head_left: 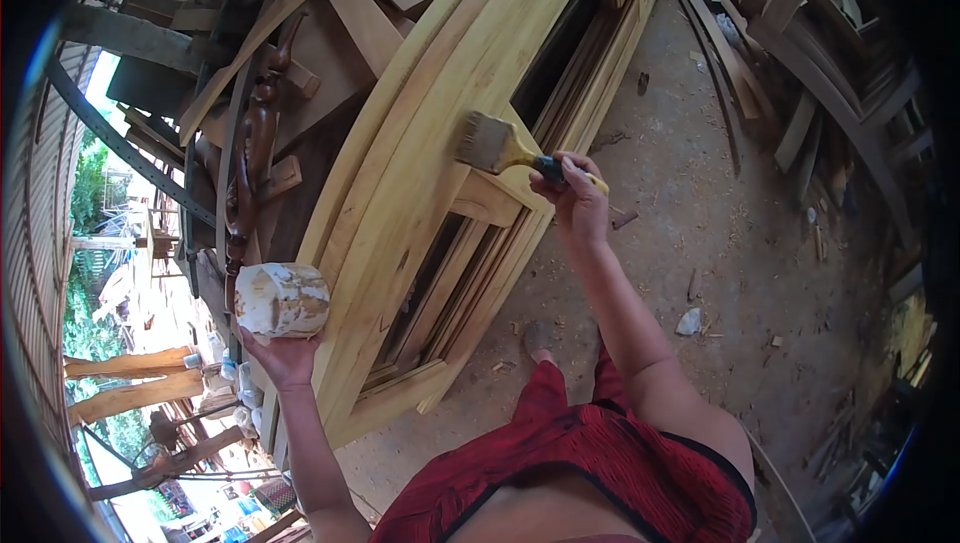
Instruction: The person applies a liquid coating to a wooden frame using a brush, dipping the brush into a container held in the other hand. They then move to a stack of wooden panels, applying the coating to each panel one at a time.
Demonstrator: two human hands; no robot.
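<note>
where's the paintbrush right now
In the head view, the paintbrush is just right of centre, gripped by the right hand, its bristles resting on the pale wooden door frame.

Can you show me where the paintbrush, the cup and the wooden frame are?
brush (490,143), head view, on the bristles.
cup (285,299), head view, on its stained side wall.
frame (420,168), head view, on the pale outer rail.

Right hand (578,201) grips a paintbrush (508,150), its bristles touching a pale arched wooden frame (420,173). Left hand (285,351) supports a stained tub (282,299) just beside the frame. Sawdust-strewn floor (720,243) below.
</note>
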